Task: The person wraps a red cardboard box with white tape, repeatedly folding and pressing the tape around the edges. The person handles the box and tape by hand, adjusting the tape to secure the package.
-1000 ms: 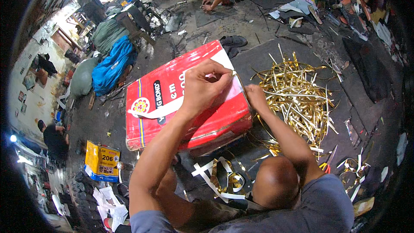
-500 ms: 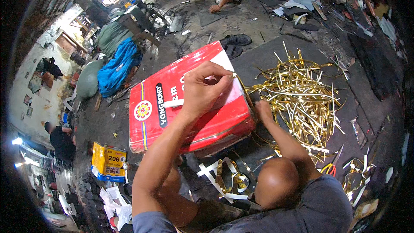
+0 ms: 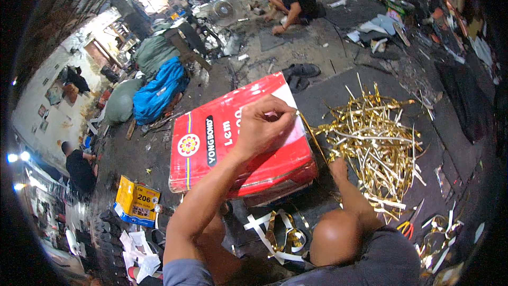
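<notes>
A red cardboard box [image 3: 198, 172] with a white patch and a round flower emblem sits tilted before me. My left hand [image 3: 264, 127] rests over its top, thumb and fingers pinched at the right edge around the end of a thin gold strip [image 3: 313, 136]. The strip runs down along the box's side toward my right hand [image 3: 338, 170], which is closed low beside the box, on the strip. Part of its fingers is hard to see. A heap of gold and white strips [image 3: 375, 148] lies just right of that hand.
Near my knee lie loose white and gold strips [image 3: 283, 233]. Orange-handled scissors [image 3: 406, 228] lie at right, a yellow carton [image 3: 136, 201] at left. Dark sandals [image 3: 301, 74] sit beyond the box. Farther off are a blue sack [image 3: 159, 90] and a crouching person [image 3: 291, 0].
My right hand has moved down and away from the box, and more of the gold strip shows along its side. My left hand stays pinched at the box edge. The whole view has shifted slightly.
</notes>
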Demonstrator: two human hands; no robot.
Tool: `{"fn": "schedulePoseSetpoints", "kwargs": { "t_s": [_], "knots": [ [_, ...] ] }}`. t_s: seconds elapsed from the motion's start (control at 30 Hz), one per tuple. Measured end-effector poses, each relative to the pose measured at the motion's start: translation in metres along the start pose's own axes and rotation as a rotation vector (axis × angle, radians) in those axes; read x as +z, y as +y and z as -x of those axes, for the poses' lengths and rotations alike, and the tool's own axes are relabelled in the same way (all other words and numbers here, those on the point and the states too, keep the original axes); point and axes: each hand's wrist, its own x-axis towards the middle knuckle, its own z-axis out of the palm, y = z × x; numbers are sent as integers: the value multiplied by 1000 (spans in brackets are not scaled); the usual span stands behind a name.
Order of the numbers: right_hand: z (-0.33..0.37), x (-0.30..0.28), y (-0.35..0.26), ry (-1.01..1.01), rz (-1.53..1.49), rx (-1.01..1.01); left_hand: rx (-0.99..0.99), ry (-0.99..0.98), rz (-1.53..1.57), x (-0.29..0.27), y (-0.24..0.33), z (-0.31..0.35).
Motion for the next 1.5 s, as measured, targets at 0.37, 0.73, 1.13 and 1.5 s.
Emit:
{"fn": "schedulePoseSetpoints", "kwargs": {
  "t_s": [0.37,0.73,1.13,1.5],
  "knots": [
    [9,-39,16,18,150,-2,311,-110,-180,-3,15,-9],
    [32,-76,7,-9,303,-9,436,-114,-116,-14,1,-3],
    [12,-71,45,3,503,-130,391,-206,-148,-25,-1,6],
    [10,-98,87,-132,411,-390,631,-85,-616,7,49,41]
  ]
}}
